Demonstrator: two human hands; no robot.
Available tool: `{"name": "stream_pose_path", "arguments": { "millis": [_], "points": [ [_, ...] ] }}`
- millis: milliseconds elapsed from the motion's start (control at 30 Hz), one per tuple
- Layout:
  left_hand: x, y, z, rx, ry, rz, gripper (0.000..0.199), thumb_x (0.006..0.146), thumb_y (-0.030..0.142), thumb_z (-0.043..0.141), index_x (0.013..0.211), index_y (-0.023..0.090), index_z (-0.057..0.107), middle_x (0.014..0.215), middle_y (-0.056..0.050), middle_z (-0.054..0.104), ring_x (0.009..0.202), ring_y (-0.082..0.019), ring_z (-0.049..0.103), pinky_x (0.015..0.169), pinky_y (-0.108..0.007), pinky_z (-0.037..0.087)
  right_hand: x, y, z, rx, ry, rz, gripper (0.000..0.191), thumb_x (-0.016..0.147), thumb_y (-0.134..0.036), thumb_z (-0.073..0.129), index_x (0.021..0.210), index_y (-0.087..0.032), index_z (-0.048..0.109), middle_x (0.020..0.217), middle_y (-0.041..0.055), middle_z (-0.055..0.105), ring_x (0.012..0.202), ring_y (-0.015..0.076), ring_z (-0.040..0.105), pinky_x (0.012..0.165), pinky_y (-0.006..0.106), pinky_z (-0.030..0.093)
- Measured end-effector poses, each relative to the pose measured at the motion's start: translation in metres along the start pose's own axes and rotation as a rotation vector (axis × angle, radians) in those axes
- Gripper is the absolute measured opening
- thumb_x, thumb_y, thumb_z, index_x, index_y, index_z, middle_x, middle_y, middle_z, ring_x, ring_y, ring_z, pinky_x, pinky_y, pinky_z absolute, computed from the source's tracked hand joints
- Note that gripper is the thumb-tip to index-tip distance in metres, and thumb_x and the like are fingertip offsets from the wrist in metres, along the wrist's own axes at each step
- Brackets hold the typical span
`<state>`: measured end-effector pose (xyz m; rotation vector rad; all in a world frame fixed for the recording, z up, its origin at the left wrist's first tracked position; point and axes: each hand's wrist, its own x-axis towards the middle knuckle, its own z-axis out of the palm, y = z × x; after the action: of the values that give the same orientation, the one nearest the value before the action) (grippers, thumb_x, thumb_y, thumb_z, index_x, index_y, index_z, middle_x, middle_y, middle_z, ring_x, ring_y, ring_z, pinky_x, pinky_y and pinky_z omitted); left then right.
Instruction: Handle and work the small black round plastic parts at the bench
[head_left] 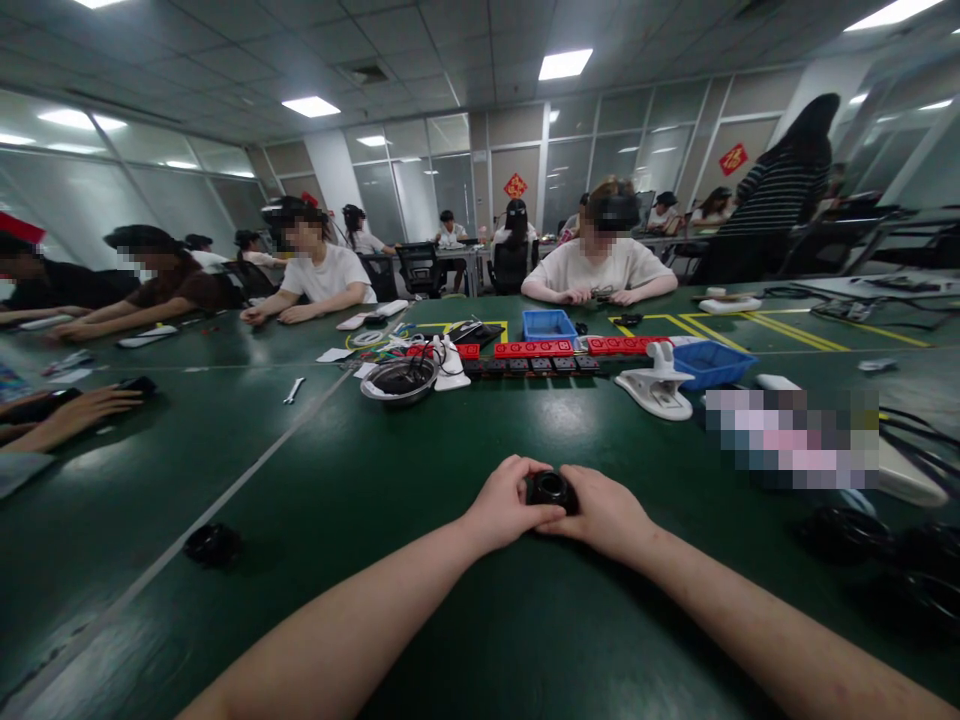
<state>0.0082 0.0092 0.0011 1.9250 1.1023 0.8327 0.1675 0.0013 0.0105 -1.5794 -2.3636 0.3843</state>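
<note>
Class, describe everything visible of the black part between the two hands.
The black round part looks glossy, possibly plastic, with a rimmed circular opening facing up toward the camera. The left hand and right hand hold its sides over the green tabletop; its underside is hidden.

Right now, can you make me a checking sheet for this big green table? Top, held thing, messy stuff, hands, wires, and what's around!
Surface: green tabletop, shiny in places, with a pale line running across its left side.
Held thing: round black part with a hole in its top, between both hands.
Clutter: metal bowl, red strips, blue bin, white clamp, wrench.
Hands: left hand and right hand both grip the black part.
Cables: colourful wires by the bowl; dark cables at the far right.
Surroundings: seated person across the table; others beyond.
</note>
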Motion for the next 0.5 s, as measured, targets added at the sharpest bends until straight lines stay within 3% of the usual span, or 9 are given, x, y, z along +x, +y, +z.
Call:
{"name": "stream_pose_path", "arguments": {
  "millis": [100,200,367,500],
  "points": [
    [0.002,-0.001,-0.004,-0.048,-0.06,0.029,0.042,0.059,0.033,0.065,0.096,0.019,0.051,0.082,0.001,0.04,0.05,-0.003,0.036,0.046,-0.017,0.033,0.002,0.008,-0.007,0.143,-0.077,-0.098,0.049,0.062,-0.054,0.054,0.094,-0.019,0.048,0.086,0.0058,0.056,0.076,0.0202,0.052,0.061,0.027,0.037],
    [0.002,-0.001,-0.004,-0.034,-0.071,0.052,0.043,0.06,0.033,0.064,0.098,0.02,0.05,0.083,0.001,0.04,0.052,-0.004,0.037,0.047,-0.018,0.034,0.003,0.014,-0.011,0.254,-0.045,-0.111,0.043,0.075,-0.046,0.041,0.11,-0.019,0.039,0.088,0.0051,0.055,0.077,0.018,0.052,0.065,0.028,0.038],
    [-0.001,0.001,-0.002,0.121,-0.004,0.101,0.058,0.054,0.041,0.066,0.105,0.021,0.045,0.089,-0.002,0.044,0.063,-0.01,0.043,0.057,-0.023,0.038,0.0,0.008,-0.009,0.22,0.136,-0.124,0.049,0.069,-0.047,0.049,0.108,-0.018,0.041,0.093,0.0064,0.052,0.085,0.0203,0.049,0.071,0.031,0.038],
    [-0.001,-0.002,-0.001,0.272,0.036,0.107,0.064,0.049,0.047,0.066,0.104,0.021,0.046,0.093,-0.004,0.046,0.078,-0.017,0.046,0.068,-0.03,0.038,-0.004,-0.003,-0.009,0.181,0.172,-0.158,0.048,0.064,-0.046,0.055,0.103,-0.02,0.044,0.096,0.006,0.051,0.089,0.0208,0.048,0.074,0.032,0.038]
  ]
}}
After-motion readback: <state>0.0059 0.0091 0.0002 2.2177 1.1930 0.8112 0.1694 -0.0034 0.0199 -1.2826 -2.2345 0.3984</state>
